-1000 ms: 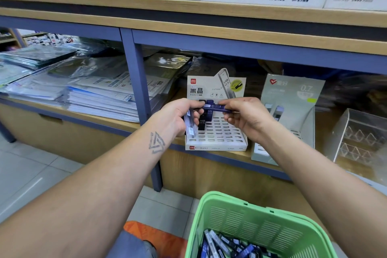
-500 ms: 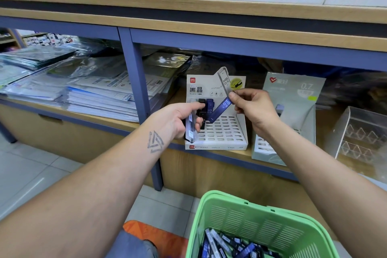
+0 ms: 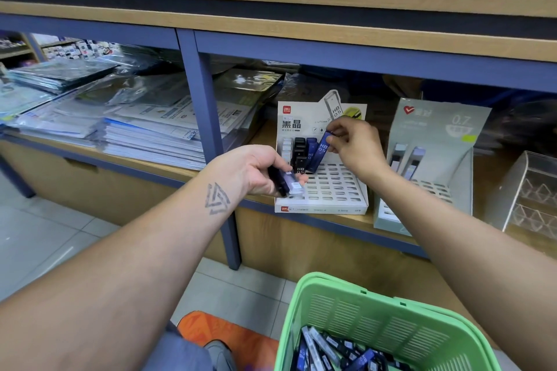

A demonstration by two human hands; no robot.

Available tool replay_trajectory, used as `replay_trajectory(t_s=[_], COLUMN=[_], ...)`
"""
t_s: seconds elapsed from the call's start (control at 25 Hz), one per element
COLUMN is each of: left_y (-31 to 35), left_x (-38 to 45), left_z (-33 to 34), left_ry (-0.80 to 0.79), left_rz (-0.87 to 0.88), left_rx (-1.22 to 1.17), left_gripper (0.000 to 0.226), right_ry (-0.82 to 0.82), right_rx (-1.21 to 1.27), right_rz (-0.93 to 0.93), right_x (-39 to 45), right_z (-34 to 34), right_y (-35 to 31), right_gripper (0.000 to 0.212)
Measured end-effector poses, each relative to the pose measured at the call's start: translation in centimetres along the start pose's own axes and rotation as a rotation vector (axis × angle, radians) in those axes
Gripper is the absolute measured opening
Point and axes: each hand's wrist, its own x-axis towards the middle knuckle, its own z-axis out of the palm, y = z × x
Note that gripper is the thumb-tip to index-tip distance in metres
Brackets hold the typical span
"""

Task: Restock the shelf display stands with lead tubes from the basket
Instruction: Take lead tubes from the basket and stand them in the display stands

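A white slotted display stand (image 3: 337, 190) sits on the shelf with several black and blue lead tubes upright in its back-left rows. My right hand (image 3: 352, 144) pinches the top of a blue lead tube (image 3: 320, 151), tilted, with its lower end at a slot beside the standing tubes. My left hand (image 3: 256, 170) grips a small bundle of lead tubes (image 3: 287, 184) in front of the stand's left edge. A green basket (image 3: 376, 307) at the bottom holds several more tubes (image 3: 331, 352).
A grey-green display stand (image 3: 437, 129) with a couple of tubes stands to the right, then a clear acrylic rack (image 3: 530, 193). Stacked plastic-wrapped papers (image 3: 135, 129) fill the left bay behind a blue shelf post (image 3: 208, 129). Tiled floor lies below.
My right hand drew a blue tube from the bundle in my left hand, swung it upright and lowered it to the stand. My left hand dropped slightly with its bundle.
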Motion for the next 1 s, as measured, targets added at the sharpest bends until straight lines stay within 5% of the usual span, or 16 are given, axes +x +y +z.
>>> replay_trajectory(t_s=[0.52, 0.76, 0.92, 1.0], left_y=[0.0, -0.5, -0.6, -0.8], left_x=[0.3, 0.1, -0.6, -0.9], left_z=[-1.1, -0.7, 0.2, 0.9], left_ry=[-0.040, -0.066, -0.107, -0.130], left_rz=[-0.020, -0.030, -0.013, -0.003], left_rx=[0.014, 0.005, 0.030, 0.041], left_gripper=[0.008, 0.007, 0.009, 0.010], right_ry=[-0.141, -0.113, -0.104, -0.271], right_rx=[-0.162, -0.337, -0.009, 0.304], right_rz=[-0.117, -0.137, 0.056, 0.240], right_x=[0.3, -0.5, -2.3, -3.4], right_z=[1.9, 2.1, 0.6, -0.1], right_y=[1.2, 1.1, -0.2, -1.4], right_gripper=[0.015, 0.034, 0.030, 0.016])
